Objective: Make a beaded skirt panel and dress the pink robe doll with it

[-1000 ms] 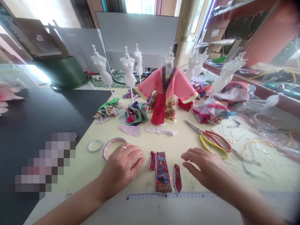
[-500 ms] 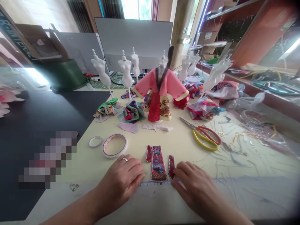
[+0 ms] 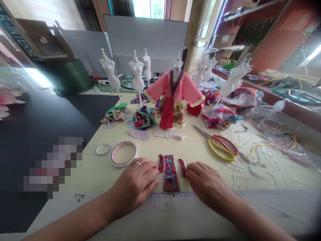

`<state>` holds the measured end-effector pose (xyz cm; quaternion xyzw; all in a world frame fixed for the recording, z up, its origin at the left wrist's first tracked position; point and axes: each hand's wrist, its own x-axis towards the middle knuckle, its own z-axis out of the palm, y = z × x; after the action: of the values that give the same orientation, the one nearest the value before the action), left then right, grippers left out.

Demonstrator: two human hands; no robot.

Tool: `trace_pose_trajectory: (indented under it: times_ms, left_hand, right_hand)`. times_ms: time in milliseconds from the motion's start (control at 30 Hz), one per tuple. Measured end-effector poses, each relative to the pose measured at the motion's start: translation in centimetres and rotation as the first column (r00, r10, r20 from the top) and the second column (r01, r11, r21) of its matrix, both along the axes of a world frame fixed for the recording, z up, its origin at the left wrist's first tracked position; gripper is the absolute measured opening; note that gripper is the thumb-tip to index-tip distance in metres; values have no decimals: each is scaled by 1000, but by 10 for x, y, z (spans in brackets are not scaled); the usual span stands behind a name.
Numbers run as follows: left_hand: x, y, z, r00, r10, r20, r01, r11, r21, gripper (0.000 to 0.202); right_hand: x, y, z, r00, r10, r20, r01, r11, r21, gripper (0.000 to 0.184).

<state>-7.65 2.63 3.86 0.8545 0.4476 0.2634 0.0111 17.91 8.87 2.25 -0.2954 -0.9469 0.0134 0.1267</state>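
Note:
A patterned fabric panel, red and blue with a beaded white edge, lies flat between my hands. A short beaded red strip sits against its upper left side, and a second short red strip lies tilted, apart from it on the right. My left hand, ringed on one finger, rests palm down with loosely bent fingers. Its fingertips touch the left strip's lower end, the thumb apart below. The fingers of my right hand are closed together at the right strip's lower end, covering it. A clear ruler runs below the panel.
A doll form in a pink robe stands behind, among bare white doll forms and fabric heaps. Scissors lie to the right near loose threads; a tape roll and a smaller ring lie to the left.
My right hand has moved the right strip slightly up; its lower end is now under the fingers. My left hand has shifted up and right to the left strip. The view tilted slightly.

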Motion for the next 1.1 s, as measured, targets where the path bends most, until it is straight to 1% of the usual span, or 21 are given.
trace_pose_trajectory:
  times_ms: [100,267,467,600,733,833,967,1100]
  left_hand:
    - [1,15,-1,1000,-14,-1,14,1000,2,14]
    - [3,31,-8,997,26,77,-27,1000,15,13]
    - [2,33,-14,987,34,156,-41,998,40,12]
    - [1,33,-15,984,25,178,-32,999,37,12]
    - [1,34,-16,988,29,154,-35,999,37,12]
    - [1,34,-18,994,29,108,-31,999,24,12]
    - [1,33,-20,999,22,43,-23,999,25,13]
    - [0,32,-19,1000,11,-2,-11,1000,9,13]
  right_hand:
    - [-4,5,3,999,16,31,-16,1000,4,16]
    - [-8,10,8,999,27,36,-28,999,15,19]
    - [-11,12,10,999,21,34,-21,1000,10,21]
    - [-9,11,15,1000,16,-12,-16,1000,-20,19]
    - [-8,13,24,997,-18,-80,11,997,-80,20]
    - [-14,17,26,997,-30,-71,24,996,-85,20]
    - [-21,18,18,999,-5,-44,2,998,-62,19]
    - [-20,16,9,998,33,-55,-33,999,-7,20]
